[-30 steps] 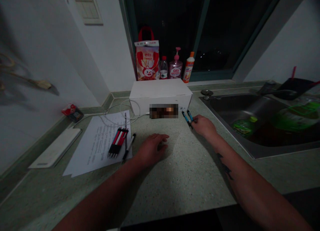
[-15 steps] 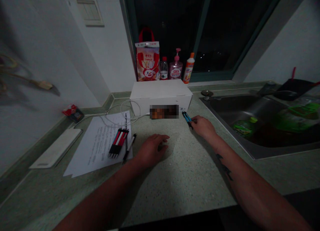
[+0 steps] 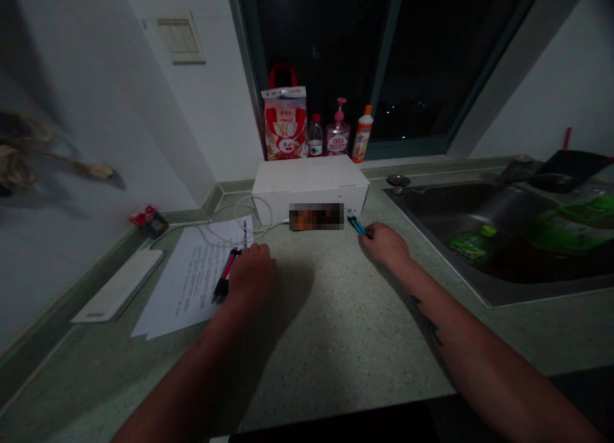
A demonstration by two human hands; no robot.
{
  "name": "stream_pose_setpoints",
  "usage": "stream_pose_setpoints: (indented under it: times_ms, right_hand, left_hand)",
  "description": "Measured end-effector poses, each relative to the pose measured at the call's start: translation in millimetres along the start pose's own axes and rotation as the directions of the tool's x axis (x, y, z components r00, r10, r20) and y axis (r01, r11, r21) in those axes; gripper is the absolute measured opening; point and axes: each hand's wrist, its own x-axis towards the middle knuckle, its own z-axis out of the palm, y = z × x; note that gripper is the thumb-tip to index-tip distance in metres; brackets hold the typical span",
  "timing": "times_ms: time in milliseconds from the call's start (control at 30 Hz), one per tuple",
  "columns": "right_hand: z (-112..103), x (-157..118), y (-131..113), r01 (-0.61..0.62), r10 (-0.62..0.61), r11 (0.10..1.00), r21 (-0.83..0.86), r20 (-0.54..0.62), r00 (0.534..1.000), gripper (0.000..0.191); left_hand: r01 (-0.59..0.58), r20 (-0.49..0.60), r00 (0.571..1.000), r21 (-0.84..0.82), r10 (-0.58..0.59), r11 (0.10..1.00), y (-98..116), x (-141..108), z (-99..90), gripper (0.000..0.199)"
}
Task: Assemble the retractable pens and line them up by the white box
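My left hand [image 3: 253,272] lies over the right side of a row of pens, its fingers curled down and mostly hidden. Past its left side show red and black pens [image 3: 224,278], resting on printed paper sheets [image 3: 192,270]. What the curled fingers hold, if anything, is out of sight. On the right, my right hand [image 3: 384,243] is closed round the near end of blue-and-black pens [image 3: 355,225]. These lie on the counter in front of the right end of a white box [image 3: 309,174].
A blurred-out orange-brown item [image 3: 316,217] sits against the box, with a white cable [image 3: 240,206] running left. A pale flat slab [image 3: 119,286] lies left of the sheets. Bottles [image 3: 338,133] and a red bag [image 3: 286,126] stand behind. The sink [image 3: 480,238] is on the right.
My left hand has moved left from the bare counter onto the pens, covering the separate white-and-black pen. My right hand stays on the blue pens. The view has shifted slightly.
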Motion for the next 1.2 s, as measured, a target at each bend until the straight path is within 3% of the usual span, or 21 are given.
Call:
stream_pose_setpoints:
  times_ms: [167,267,367,500,633,733,900,967,1033,1200]
  right_hand:
    - [-5,-2,-1,-0.001,0.001,1.0,-0.01,-0.026,1.0,0.036]
    - [-9,-5,-5,0.046,-0.044,0.999,0.012,-0.109,0.993,0.035]
    - [-11,-14,-16,0.204,-0.187,0.974,0.098,-0.164,0.969,0.029]
    - [-2,-34,-38,0.473,-0.472,0.823,0.315,-0.085,0.878,0.022]
    - [12,-56,-57,0.533,-0.641,0.656,0.533,0.021,0.768,0.021]
    - [19,-61,-62,0.457,-0.634,0.594,0.662,0.037,0.772,0.009]
    - [22,-44,-53,0.172,-0.384,0.516,0.839,0.048,0.922,0.02]
    - [20,-37,-48,0.068,-0.283,0.477,0.876,0.08,0.956,0.026]
    - [18,-34,-45,-0.014,-0.255,0.452,0.892,0.144,0.956,0.031]
    - [19,-38,-45,-0.123,-0.325,0.452,0.884,0.291,0.9,0.035]
  left_hand:
    - [0.063,0.113,0.991,0.094,-0.074,0.994,-9,1,1.2,0.034]
    - [0.004,0.125,0.992,0.055,-0.01,0.999,-1,0,2.6,0.032]
    - [-0.084,0.098,0.991,-0.05,0.089,0.995,12,-3,3.4,0.024]
    - [-0.184,0.026,0.98,-0.27,0.199,0.945,27,-9,9.8,0.022]
    - [-0.334,-0.082,0.935,-0.529,0.344,0.78,34,-15,22.2,0.019]
    - [-0.361,-0.149,0.924,-0.637,0.352,0.681,36,-18,28.5,0.015]
    - [-0.281,-0.178,0.96,-0.662,0.218,0.695,33,-15,31.7,0.022]
    - [-0.27,-0.19,0.963,-0.653,0.192,0.707,31,-12,31.2,0.019]
    - [-0.295,-0.225,0.955,-0.635,0.194,0.714,29,-9,29.6,0.015]
    - [-0.321,-0.264,0.945,-0.636,0.194,0.702,26,-3,27.5,0.017]
